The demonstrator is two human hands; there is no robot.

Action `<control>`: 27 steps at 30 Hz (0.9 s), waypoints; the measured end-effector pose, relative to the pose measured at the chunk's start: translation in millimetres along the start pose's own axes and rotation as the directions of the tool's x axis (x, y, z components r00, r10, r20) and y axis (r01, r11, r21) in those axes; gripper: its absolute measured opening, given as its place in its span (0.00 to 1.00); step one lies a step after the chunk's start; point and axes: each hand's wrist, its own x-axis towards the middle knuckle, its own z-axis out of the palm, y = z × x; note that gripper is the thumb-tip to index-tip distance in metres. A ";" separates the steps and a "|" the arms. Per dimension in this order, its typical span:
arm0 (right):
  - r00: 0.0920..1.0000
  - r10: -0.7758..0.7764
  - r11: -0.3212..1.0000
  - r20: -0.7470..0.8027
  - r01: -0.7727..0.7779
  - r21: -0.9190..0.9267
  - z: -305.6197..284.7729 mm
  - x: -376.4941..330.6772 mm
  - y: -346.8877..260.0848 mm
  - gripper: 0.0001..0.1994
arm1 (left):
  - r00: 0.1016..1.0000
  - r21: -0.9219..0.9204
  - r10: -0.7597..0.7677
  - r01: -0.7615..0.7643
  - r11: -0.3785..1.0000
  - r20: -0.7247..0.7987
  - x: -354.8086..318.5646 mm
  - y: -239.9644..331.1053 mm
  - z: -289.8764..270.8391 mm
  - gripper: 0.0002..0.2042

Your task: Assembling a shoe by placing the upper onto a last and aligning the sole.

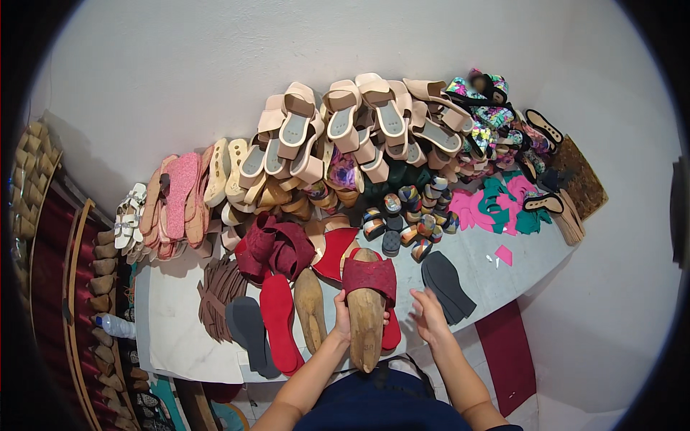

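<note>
Over the table [521, 276], my left hand [343, 322] grasps a wooden shoe last [366, 323] from beneath, narrow end toward me, a dark red sandal strap [370, 279] circling its broad end. The wood presumably gives the strap its foot-like shape. My right hand [430, 314] holds nothing, its fingers spread and partly curled, just right of the last. Both forearms angle upward from the lower edge. A second wooden last [309, 309] lies beside a red sole [279, 323] and a charcoal sole [250, 332], probably for easy reach.
</note>
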 end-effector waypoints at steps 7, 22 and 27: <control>0.674 -0.427 0.554 0.603 0.722 -0.415 17.6 -13.4 -27.1 0.27 | 0.995 -0.200 0.003 0.018 0.980 0.102 -1.2 3.6 11.8 0.41; 0.763 -0.343 0.744 0.547 0.576 -0.337 23.8 21.7 -12.6 0.19 | 0.997 -0.121 -0.010 0.020 0.992 0.080 2.4 8.8 24.6 0.42; 0.847 -0.154 0.925 0.508 0.304 -0.227 29.3 13.5 -21.4 0.16 | 0.996 -0.126 -0.023 0.034 0.991 0.087 2.0 11.3 15.2 0.41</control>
